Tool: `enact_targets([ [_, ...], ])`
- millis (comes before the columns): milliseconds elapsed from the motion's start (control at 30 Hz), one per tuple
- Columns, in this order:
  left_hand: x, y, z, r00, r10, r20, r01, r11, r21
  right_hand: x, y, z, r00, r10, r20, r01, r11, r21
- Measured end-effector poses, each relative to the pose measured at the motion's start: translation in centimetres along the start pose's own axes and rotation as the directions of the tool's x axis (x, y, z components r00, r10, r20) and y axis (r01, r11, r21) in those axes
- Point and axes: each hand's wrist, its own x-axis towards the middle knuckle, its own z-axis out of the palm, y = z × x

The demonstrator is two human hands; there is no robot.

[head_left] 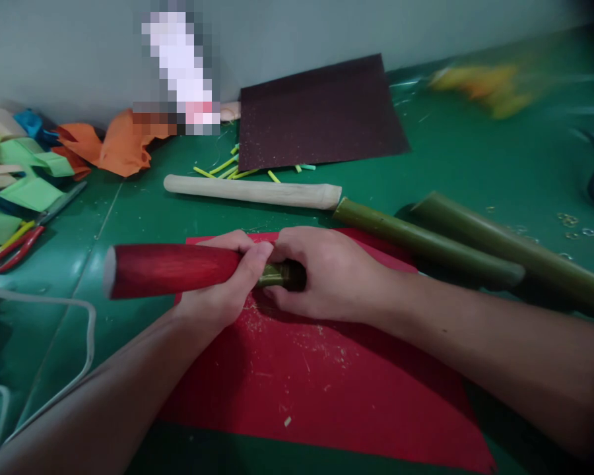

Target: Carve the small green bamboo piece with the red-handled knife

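A bamboo stick (173, 269) lies across a red sheet (327, 389); its left part is wrapped or painted red and its right end is bare green. My left hand (228, 284) is closed around the stick where the red ends. My right hand (327, 274) is closed over the green end, fingers curled around it. Fine shavings lie scattered on the red sheet below my hands.
A pale and green bamboo stick (257, 191) and a thicker green one (499, 244) lie behind my hands. A dark sheet of sandpaper (321, 112) sits at the back. Red-handled scissors (14, 247), paper scraps (103, 145) and a white cord (79, 316) are left, on the green table (475, 165).
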Motion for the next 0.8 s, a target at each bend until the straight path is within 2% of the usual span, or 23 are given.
enact_targets([
  [100, 0.12, 0.15, 0.12, 1.000, 0.012, -0.021, -0.012, 1.000, 0.000, 0.07, 0.01, -0.01, 1.000, -0.004, 0.015, 0.004, 1.000, 0.004],
  [800, -0.26, -0.20, -0.31, 0.996, 0.042, 0.076, -0.032, 0.991, -0.128, 0.04, 0.00, 0.15, 1.000, -0.015, -0.023, 0.015, 1.000, -0.004],
])
